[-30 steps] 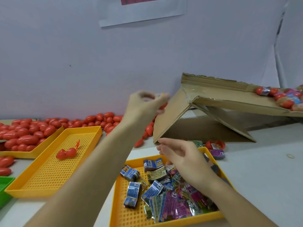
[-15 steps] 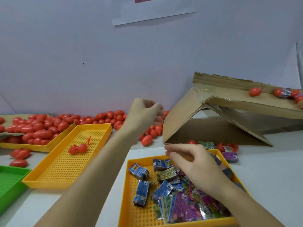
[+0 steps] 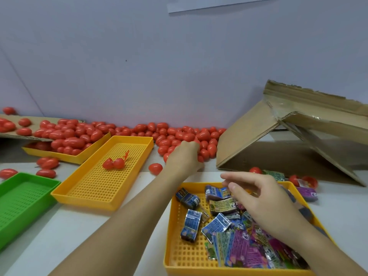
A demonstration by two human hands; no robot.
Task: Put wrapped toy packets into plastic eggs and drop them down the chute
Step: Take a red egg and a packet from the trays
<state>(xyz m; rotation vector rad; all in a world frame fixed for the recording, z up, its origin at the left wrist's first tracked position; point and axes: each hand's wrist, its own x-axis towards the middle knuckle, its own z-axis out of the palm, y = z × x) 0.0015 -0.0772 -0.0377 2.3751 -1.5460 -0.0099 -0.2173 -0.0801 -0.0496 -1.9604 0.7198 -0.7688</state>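
Dropped from up near the cardboard chute [image 3: 294, 124] since a second ago – left hand [image 3: 184, 156] now down in the heap of red eggs [image 3: 179, 136] along the wall, fingers curled among them; whether one is actually gripped, cannot tell. Right hand [image 3: 260, 198] over the yellow tray [image 3: 179, 255] of wrapped packets [image 3: 221, 224], fingers loosely bent, nothing visibly pinched.
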